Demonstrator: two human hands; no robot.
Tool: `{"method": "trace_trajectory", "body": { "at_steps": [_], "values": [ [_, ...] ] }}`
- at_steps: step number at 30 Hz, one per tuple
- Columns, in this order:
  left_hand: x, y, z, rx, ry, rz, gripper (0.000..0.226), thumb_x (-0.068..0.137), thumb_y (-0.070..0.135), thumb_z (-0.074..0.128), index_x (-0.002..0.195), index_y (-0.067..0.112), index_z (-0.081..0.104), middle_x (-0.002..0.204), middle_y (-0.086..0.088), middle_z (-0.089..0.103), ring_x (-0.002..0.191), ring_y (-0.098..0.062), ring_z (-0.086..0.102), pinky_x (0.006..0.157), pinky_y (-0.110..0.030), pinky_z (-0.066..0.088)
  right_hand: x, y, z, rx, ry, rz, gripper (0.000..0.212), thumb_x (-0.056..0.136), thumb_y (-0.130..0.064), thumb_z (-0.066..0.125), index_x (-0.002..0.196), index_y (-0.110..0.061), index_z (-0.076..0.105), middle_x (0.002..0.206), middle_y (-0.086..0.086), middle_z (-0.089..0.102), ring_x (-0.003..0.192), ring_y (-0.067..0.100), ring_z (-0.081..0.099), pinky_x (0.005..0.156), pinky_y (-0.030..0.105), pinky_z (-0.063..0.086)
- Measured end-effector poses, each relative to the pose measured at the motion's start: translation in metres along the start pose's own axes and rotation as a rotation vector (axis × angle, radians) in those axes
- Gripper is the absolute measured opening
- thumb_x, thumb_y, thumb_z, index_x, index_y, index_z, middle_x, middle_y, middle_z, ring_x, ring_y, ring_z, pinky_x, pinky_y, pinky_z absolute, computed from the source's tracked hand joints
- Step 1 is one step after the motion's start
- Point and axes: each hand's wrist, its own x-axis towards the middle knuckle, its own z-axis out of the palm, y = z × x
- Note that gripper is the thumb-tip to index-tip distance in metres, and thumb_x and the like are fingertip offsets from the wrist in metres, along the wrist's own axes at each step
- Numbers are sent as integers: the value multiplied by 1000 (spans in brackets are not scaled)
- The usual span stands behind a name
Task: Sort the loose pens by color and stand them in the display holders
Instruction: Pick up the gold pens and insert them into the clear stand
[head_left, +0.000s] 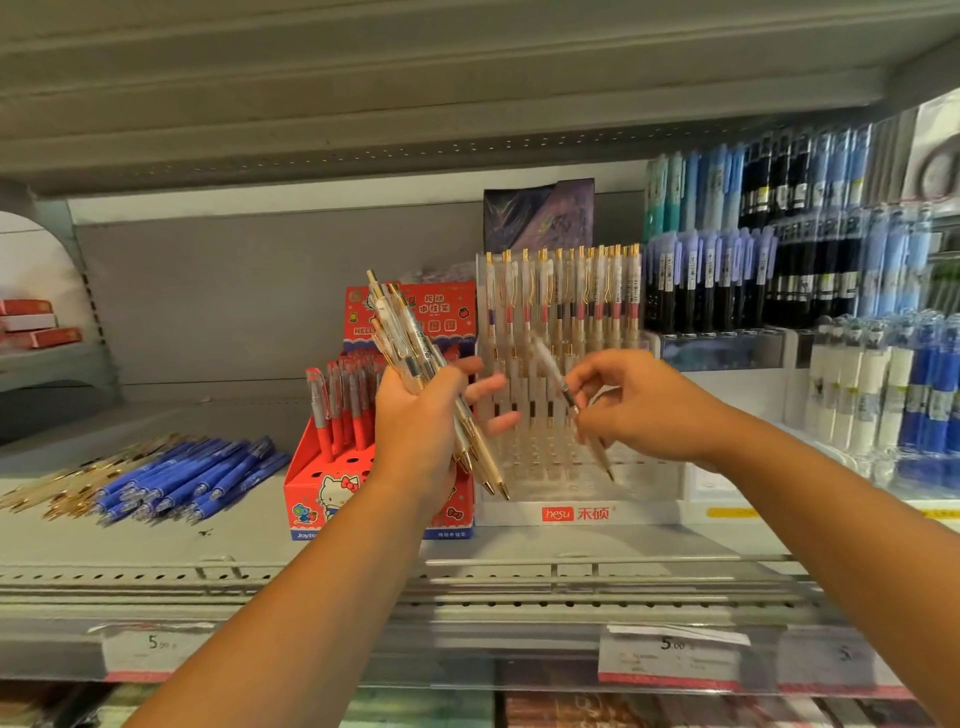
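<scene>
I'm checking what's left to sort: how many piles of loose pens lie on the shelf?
2: the blue pile left of the red holder, and the gold-trimmed pile beside it, further left. Some pens may be hidden underneath.

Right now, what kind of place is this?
Probably a shop's stationery aisle: price tags on the shelf edge, a branded pen holder, and rows of stocked pens beside it.
</scene>
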Motion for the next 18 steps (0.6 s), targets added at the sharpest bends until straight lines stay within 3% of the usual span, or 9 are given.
{"method": "trace_trajectory", "body": {
  "at_steps": [6, 9, 12, 15, 18],
  "values": [
    [-2, -1, 0, 49, -37, -3, 30, 90, 0, 60, 112, 19, 53, 104, -18, 64, 66, -24, 71, 54, -39, 58, 11, 9, -8, 84, 280, -14, 61, 82, -2, 72, 128, -29, 42, 101, 2, 65, 77, 27, 70, 58, 38, 61],
    [-2, -3, 0, 119, -57, 25, 29, 91, 0, 59, 117, 7, 51, 94, -22, 60, 61, -23, 66, 57, -41, 58, 17, 13, -9, 51, 379, -13, 77, 83, -3, 73, 141, -30, 32, 96, 3, 60, 77, 23, 66, 57, 32, 61],
    [-2, -4, -2, 180, -78, 50, 29, 90, 2, 60, 118, 7, 51, 87, -18, 59, 58, -21, 61, 58, -40, 58, 20, 14, -6, -7, 392, 3, 83, 84, -2, 72, 145, -35, 26, 92, 0, 55, 77, 19, 64, 64, 38, 62],
    [-3, -5, -3, 234, -100, 70, 27, 90, 6, 61, 114, 17, 54, 89, -11, 62, 56, -20, 59, 55, -36, 56, 22, 13, -2, -125, 382, -6, 91, 86, 0, 68, 147, -41, 15, 87, -12, 59, 74, 8, 64, 69, 28, 59],
    [-2, -7, -3, 256, -118, 85, 25, 91, 7, 59, 112, 19, 54, 85, -9, 61, 56, -22, 58, 52, -33, 53, 26, 10, 0, -250, 368, 4, 96, 85, 5, 64, 148, -43, 11, 95, -2, 57, 74, 12, 64, 72, 35, 60]
  ]
}}
